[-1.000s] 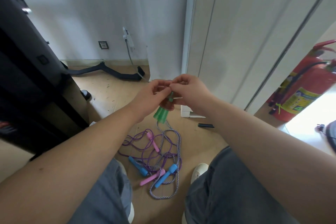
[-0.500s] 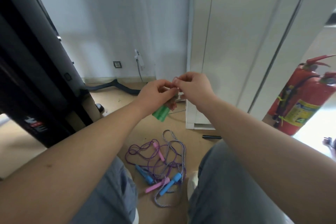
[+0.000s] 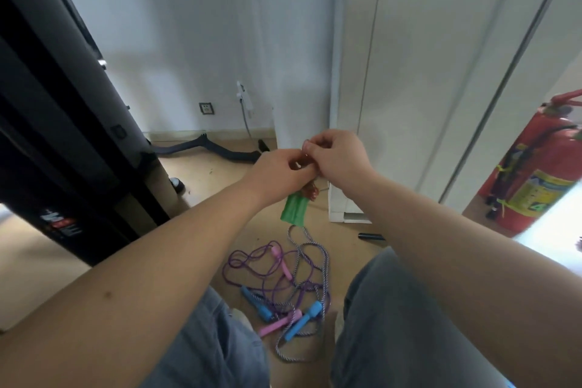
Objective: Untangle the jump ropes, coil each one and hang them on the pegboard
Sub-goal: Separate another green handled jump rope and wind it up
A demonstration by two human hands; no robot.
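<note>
Hands meet: left hand and right hand pinch what looks like bunched red rope, green handles hanging below. Tangled ropes lie on the floor.

Left hand and right hand meet at centre, handles hanging just below. Ropes on floor beneath, between legs. Cabinet behind hands; extinguisher far right; socket on rear wall, left.

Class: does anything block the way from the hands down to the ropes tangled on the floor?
Nothing on the floor does. But the left hand and right hand both grip the green-handled rope, held over the tangled pile.
</note>
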